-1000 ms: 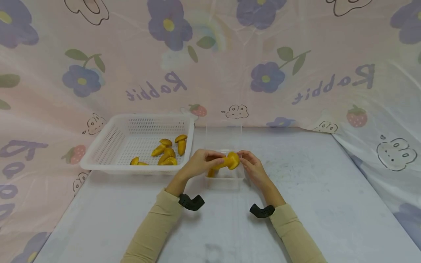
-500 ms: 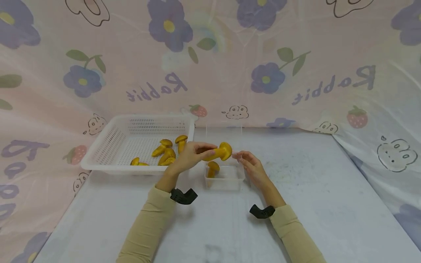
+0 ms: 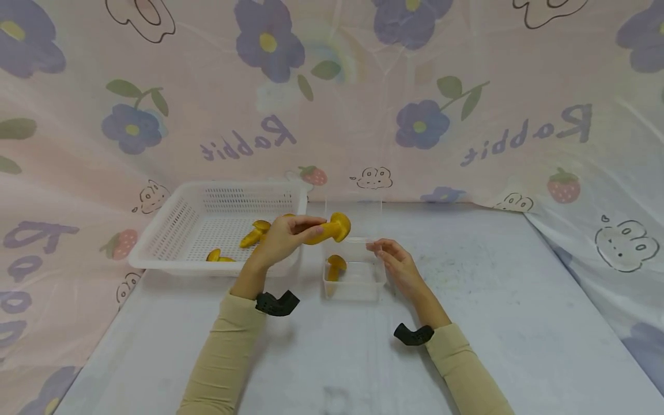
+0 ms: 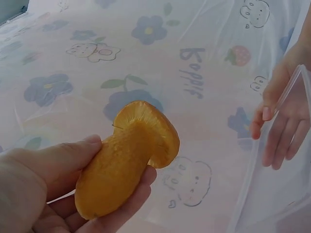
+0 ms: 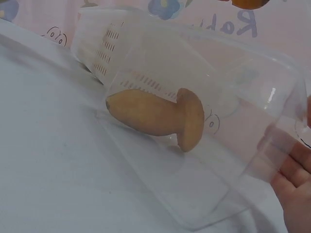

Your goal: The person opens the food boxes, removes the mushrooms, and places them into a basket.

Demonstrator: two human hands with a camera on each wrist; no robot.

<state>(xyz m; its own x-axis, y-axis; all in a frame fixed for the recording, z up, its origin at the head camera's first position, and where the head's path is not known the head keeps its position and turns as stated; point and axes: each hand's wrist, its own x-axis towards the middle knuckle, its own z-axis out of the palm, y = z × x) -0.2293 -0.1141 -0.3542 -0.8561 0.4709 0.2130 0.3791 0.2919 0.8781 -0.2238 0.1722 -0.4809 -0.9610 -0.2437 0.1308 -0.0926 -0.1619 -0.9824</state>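
Note:
My left hand (image 3: 282, 239) pinches a yellow toy mushroom (image 3: 339, 226) by its stem, raised between the basket and the box. In the left wrist view the mushroom (image 4: 114, 170) lies between thumb and fingers, its cap beyond the fingertips. A small clear plastic box (image 3: 358, 293) stands on the table with its lid (image 3: 354, 219) raised at the back. Inside, on the left, is another mushroom (image 3: 336, 266), seen through the wall in the right wrist view. My right hand (image 3: 398, 265) holds the box's right side near the back, fingers bent at the rim.
Left of the box stands a white perforated basket (image 3: 181, 265). Mushrooms (image 3: 251, 236) lie inside it, some hidden behind the left hand. A patterned curtain (image 3: 353, 138) hangs behind the white table (image 3: 498, 323).
My left hand has lifted its mushroom away from over the box, moving left and up to the basket's right edge. The mushroom in the box has come into fuller view. The right hand stays by the box.

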